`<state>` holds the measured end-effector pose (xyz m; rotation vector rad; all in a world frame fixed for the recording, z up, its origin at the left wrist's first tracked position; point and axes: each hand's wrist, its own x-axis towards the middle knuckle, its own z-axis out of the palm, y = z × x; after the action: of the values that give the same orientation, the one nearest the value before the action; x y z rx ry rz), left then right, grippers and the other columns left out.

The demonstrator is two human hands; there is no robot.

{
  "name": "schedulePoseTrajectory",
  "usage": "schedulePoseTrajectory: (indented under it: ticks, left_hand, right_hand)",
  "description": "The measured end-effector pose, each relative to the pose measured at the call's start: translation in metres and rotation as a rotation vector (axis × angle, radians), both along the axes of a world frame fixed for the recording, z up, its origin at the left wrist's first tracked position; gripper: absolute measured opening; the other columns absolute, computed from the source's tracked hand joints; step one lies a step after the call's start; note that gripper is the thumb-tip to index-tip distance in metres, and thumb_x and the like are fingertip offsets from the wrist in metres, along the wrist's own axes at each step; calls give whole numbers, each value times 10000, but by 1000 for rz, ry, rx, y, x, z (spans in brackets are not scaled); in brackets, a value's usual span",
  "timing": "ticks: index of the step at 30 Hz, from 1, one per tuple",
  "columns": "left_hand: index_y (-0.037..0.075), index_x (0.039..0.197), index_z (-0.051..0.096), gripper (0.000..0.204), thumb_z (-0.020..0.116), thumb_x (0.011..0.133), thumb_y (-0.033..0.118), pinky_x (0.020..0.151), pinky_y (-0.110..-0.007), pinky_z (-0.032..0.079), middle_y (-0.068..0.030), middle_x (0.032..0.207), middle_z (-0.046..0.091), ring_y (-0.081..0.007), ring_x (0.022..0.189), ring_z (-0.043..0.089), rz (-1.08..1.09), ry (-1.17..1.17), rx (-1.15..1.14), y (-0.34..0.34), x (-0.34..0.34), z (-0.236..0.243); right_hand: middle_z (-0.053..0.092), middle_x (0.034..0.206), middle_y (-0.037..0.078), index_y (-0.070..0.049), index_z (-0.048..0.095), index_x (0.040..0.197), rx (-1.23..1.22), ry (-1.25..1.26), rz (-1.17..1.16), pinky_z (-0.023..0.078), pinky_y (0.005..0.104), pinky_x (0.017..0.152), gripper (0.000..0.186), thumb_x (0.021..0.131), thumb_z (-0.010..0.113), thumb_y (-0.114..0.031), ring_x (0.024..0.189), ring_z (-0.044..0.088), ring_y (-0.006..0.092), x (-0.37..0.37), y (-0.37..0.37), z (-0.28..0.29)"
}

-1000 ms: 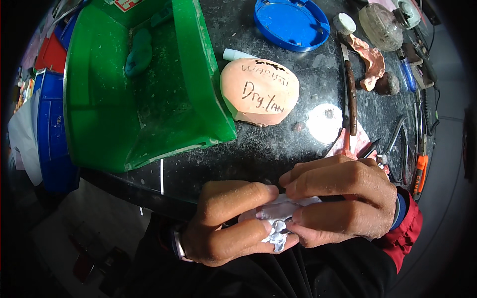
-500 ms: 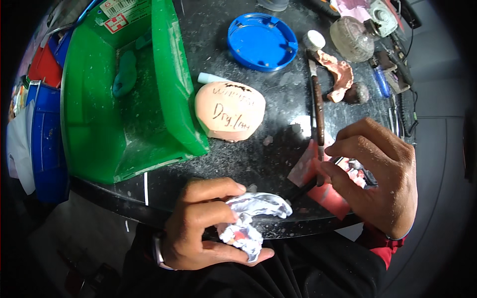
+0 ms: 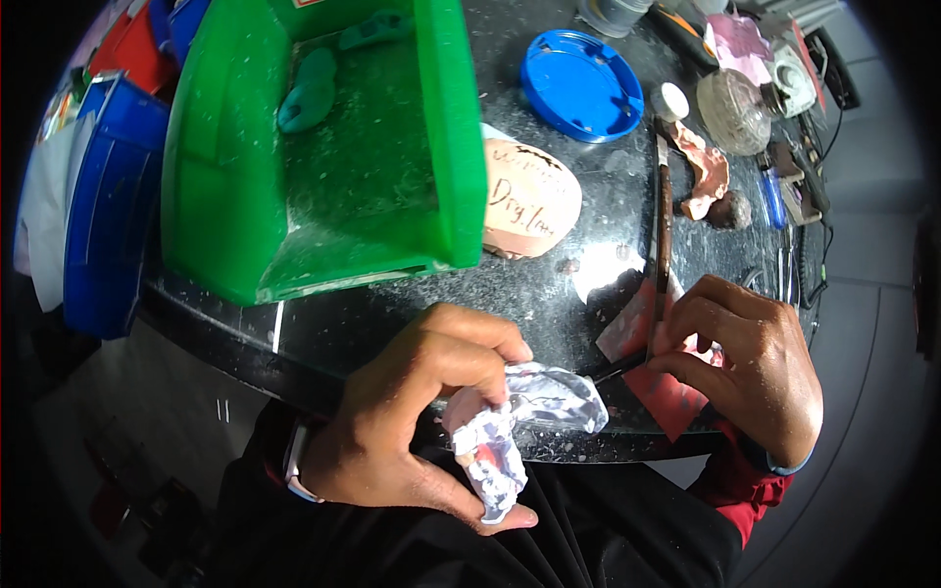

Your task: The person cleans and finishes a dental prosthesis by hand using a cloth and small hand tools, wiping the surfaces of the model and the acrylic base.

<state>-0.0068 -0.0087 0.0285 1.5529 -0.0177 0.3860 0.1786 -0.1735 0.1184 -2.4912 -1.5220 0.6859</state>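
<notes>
As the head view shows, the left hand (image 3: 397, 431) is closed around a silvery curved piece (image 3: 561, 399), fingers on its far side, thumb under its near end. The piece is off the surface, at the near edge of the black table (image 3: 529, 299), partly over the lap. Right hand (image 3: 755, 358): thumb and forefinger brought nearly together by a slim black rod (image 3: 619, 369), above a pinkish-red sheet (image 3: 676, 416); cannot tell whether they grip anything.

Handling, judged: piece probably light; wrinkled, foil-like skin looks thin, easily dented, perhaps slick. Stiffness beneath unknown. Free right end looks slender, possibly fragile; best hold is the thicker left part, fingertips light on the outer edges.

Counts: silvery piece, 1, as far as the grip lets me see. Left: green bin (image 3: 456, 147), 1, containing teal pieces (image 3: 309, 93), 2. Centre: peach block (image 3: 537, 201) with dark markings, 1. Far: round blue lid (image 3: 588, 88), 1. Right: white cap (image 3: 669, 101), 1; pink arch (image 3: 708, 176), 1; brown-handled tool (image 3: 664, 220), 1; dark lump (image 3: 730, 211), 1; clear vessel (image 3: 733, 110), 1.
</notes>
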Motion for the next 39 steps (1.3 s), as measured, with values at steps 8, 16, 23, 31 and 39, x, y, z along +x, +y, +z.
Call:
schedulePoseTrajectory:
  ticks: [8, 16, 23, 31, 39]
  left_hand:
    - [42, 1008, 399, 833, 943, 410, 246, 743, -259, 442, -180, 1061, 471, -156, 889, 502, -41, -52, 46, 6, 2, 2]
    - [41, 1022, 388, 873, 951, 382, 228, 764, -238, 446, -157, 1053, 454, -127, 915, 483, -70, 56, -106, 9, -3, 8]
    - [38, 1017, 377, 918, 959, 339, 252, 782, -239, 435, -138, 1036, 446, -119, 917, 476, -112, 187, -169, 10, -3, 15]
    - [44, 1005, 387, 969, 962, 269, 303, 810, -256, 407, -117, 1022, 468, -122, 917, 481, -133, 226, -219, 12, -3, 14]
    - [29, 982, 396, 978, 959, 237, 319, 788, -253, 419, -120, 985, 482, -130, 887, 495, -68, 260, -360, 8, 8, 17]
  right_hand:
    - [625, 747, 52, -14, 551, 893, 394, 239, -391, 478, 252, 569, 248, 699, 702, 15, 650, 615, 136, -9, 17, 0]
    - [533, 705, 59, 17, 518, 975, 566, 988, -552, 486, 242, 514, 265, 832, 649, -163, 670, 584, 148, 5, 25, -12]
    - [540, 761, 71, 2, 508, 1005, 601, 733, -304, 474, 220, 564, 341, 801, 664, -222, 692, 547, 111, 5, 15, -18]
    - [539, 903, 119, 34, 574, 908, 671, 412, -182, 464, 232, 642, 198, 829, 646, -133, 774, 569, 149, -11, 24, -25]
    - [590, 900, 110, 20, 508, 1051, 745, 314, -233, 465, 262, 709, 320, 823, 663, -143, 798, 574, 151, -12, 14, -26]
